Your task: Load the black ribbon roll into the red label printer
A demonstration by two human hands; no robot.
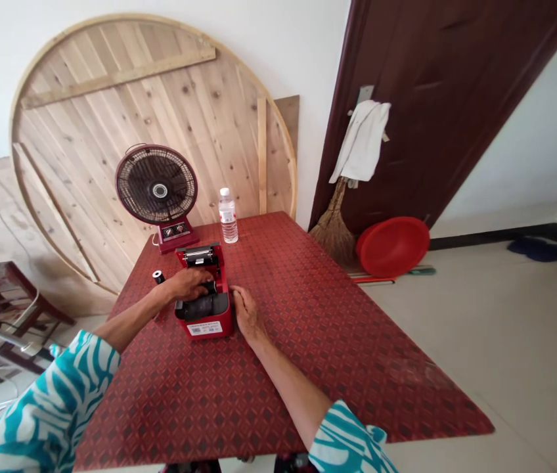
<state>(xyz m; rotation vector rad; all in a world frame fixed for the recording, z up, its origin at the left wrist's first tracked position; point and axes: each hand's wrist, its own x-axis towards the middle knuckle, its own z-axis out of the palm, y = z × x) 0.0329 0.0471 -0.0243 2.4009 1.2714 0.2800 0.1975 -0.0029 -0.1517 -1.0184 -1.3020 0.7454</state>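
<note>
A red label printer [219, 327] stands on the table with its lid [198, 254] raised, showing the black inside. My left hand [190, 284] reaches into it from the left, with its fingers curled over a small black roll [208, 288]; the fingertips are partly hidden. In front of that hand, a wide dark roll [200, 307] lies in the printer's near part. My right hand [247, 312] rests on the table against the printer's right side, its fingers extended along the wall. A small black spool with a white end [158, 276] stands left of the printer.
The table has a red patterned cover [308, 328]. Behind the printer stand a dark red fan [157, 190] and a water bottle [228, 220]. A large round wooden board [160, 98] leans on the wall. Right of the table are a broom [335, 230] and a red basin [394, 246].
</note>
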